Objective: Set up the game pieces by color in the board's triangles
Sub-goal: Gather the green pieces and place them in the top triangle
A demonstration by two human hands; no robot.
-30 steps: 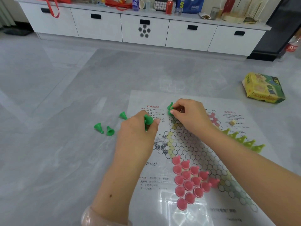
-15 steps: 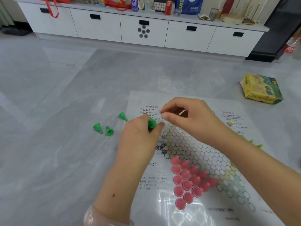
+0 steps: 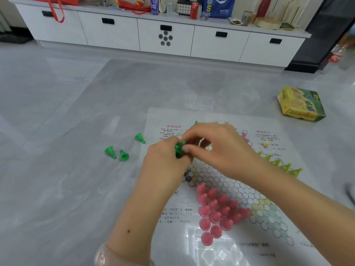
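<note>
Pink pieces (image 3: 217,214) fill one triangle of the paper board (image 3: 240,189) nearest the person, standing packed together, so that colour looks finished. Yellow-green pieces (image 3: 280,164) stand in a row along the board's right side, partly hidden behind the right forearm; whether that triangle is complete cannot be told. Green is the colour in hand and looks barely started: one green tip (image 3: 196,122) peeks out just above the right hand's knuckles, at the far part of the board, and three loose green pieces (image 3: 123,150) lie tipped over on the floor, left of the board and well apart from both hands.

Over the board's far left part the two hands meet. The left hand (image 3: 165,160) is curled round a small bunch of green pieces (image 3: 179,149), and the right hand (image 3: 217,148) reaches across with thumb and fingers drawn in against that bunch, seemingly pinching one piece to take it.
</note>
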